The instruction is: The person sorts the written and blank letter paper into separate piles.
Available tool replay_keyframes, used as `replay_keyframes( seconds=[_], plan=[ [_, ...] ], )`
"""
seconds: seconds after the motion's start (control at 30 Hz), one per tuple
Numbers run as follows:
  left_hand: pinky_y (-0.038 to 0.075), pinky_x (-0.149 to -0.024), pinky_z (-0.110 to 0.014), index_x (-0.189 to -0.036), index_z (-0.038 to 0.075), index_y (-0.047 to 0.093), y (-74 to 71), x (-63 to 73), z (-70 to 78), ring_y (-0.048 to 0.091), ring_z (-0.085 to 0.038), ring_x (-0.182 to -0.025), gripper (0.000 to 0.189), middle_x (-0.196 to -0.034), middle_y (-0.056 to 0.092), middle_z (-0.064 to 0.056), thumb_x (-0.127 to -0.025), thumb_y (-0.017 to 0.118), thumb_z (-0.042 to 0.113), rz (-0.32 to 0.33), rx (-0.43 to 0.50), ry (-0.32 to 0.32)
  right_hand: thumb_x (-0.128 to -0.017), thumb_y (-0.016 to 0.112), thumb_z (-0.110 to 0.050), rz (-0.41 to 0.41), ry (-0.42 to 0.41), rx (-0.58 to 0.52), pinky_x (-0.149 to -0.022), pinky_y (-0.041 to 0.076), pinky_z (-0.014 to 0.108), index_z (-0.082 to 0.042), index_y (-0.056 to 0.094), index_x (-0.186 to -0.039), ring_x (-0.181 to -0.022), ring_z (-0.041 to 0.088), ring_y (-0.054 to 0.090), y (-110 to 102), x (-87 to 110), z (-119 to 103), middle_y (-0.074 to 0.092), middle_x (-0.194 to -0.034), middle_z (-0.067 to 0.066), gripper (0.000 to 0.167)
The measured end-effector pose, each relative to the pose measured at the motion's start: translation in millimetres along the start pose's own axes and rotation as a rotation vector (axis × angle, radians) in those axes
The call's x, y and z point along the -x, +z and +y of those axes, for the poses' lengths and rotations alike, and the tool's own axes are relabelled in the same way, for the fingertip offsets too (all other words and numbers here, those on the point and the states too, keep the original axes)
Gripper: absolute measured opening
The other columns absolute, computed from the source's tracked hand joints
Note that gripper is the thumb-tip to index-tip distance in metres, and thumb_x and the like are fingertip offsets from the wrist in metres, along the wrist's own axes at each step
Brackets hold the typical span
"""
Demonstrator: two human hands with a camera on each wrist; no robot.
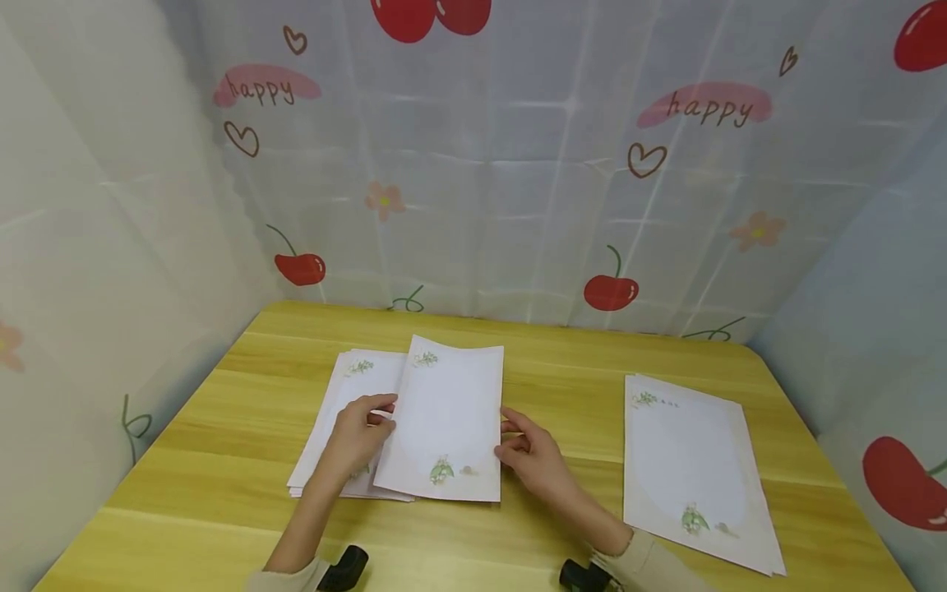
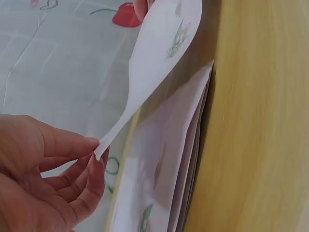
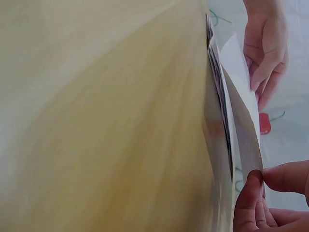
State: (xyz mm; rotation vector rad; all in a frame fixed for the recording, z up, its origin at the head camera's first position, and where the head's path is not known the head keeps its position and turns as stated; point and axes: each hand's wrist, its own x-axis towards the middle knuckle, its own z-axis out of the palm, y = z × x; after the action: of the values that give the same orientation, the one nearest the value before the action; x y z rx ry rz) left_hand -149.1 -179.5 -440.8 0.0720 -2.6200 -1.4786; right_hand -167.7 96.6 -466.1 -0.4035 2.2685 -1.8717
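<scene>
A sheet of white paper (image 1: 451, 419) with printed green leaves and flowers is held up between both hands. My left hand (image 1: 355, 436) pinches its left edge between thumb and fingers; the left wrist view shows the sheet (image 2: 145, 72) curving upward from that pinch. On the opposite edge my right hand (image 1: 536, 456) pinches the sheet, thumb on one face and fingers on the other in the right wrist view. Below and to the left lies a stack of similar sheets (image 1: 318, 444), partly covered by the held sheet and the left hand.
Another small pile of printed sheets (image 1: 688, 460) lies at the right of the yellow wooden table (image 1: 570, 378). A curtain (image 1: 488, 230) printed with cherries and hearts hangs behind the table's far edge. Black wrist cameras (image 1: 348, 567) sit at both cuffs.
</scene>
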Motion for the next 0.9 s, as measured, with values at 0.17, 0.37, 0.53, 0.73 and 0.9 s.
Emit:
replay_keyframes(
  seconds=[0.17, 0.37, 0.53, 0.73, 0.9],
  plan=[
    [0.054, -0.076, -0.037, -0.125, -0.007, 0.064, -17.4, 5.1, -8.0, 0.064, -0.029, -0.095, 0.037, -0.109, 0.067, -0.017, -0.088, 0.061, -0.006, 0.012, -0.041, -0.028, -0.089, 0.065, 0.007, -0.046, -0.029, 0.002, -0.068, 0.051, 0.024, 0.009, 0.042, -0.144, -0.091, 0.028, 0.062, 16.1, -5.0, -2.3, 0.057, -0.123, 0.020, 0.059],
    [0.052, -0.076, -0.034, -0.124, -0.008, 0.064, -36.1, 8.8, -18.9, 0.063, -0.030, -0.094, 0.036, -0.110, 0.066, -0.020, -0.089, 0.059, -0.007, 0.031, -0.079, -0.046, -0.091, 0.064, 0.005, -0.109, -0.048, -0.005, -0.067, 0.050, 0.023, 0.012, 0.037, -0.146, -0.091, 0.029, 0.061, 35.4, -6.8, -9.2, 0.054, -0.126, 0.024, 0.061],
    [0.051, -0.075, -0.033, -0.125, -0.009, 0.063, -50.2, 13.3, -24.7, 0.062, -0.031, -0.095, 0.036, -0.111, 0.066, -0.021, -0.090, 0.059, -0.005, 0.042, -0.113, -0.068, -0.092, 0.064, 0.003, -0.136, -0.055, -0.001, -0.064, 0.047, 0.022, 0.012, 0.036, -0.146, -0.085, 0.023, 0.058, 53.3, -11.9, -11.7, 0.052, -0.127, 0.025, 0.062],
    [0.053, -0.079, -0.036, -0.127, -0.011, 0.061, -63.3, 16.6, -33.1, 0.062, -0.035, -0.098, 0.036, -0.113, 0.064, -0.024, -0.091, 0.057, -0.006, 0.072, -0.129, -0.095, -0.094, 0.066, -0.008, -0.160, -0.054, 0.010, -0.059, 0.045, 0.023, 0.006, 0.039, -0.148, -0.068, 0.013, 0.051, 73.5, -19.7, -12.6, 0.051, -0.123, 0.016, 0.062],
    [0.053, -0.083, -0.042, -0.127, -0.013, 0.059, -70.1, 17.2, -39.7, 0.062, -0.037, -0.100, 0.037, -0.116, 0.062, -0.027, -0.091, 0.054, -0.006, 0.068, -0.132, -0.111, -0.094, 0.066, -0.015, -0.170, -0.051, 0.064, -0.059, 0.038, 0.022, 0.006, 0.042, -0.146, -0.069, 0.013, 0.040, 86.2, -24.1, -16.6, 0.051, -0.110, 0.013, 0.061]
  ],
)
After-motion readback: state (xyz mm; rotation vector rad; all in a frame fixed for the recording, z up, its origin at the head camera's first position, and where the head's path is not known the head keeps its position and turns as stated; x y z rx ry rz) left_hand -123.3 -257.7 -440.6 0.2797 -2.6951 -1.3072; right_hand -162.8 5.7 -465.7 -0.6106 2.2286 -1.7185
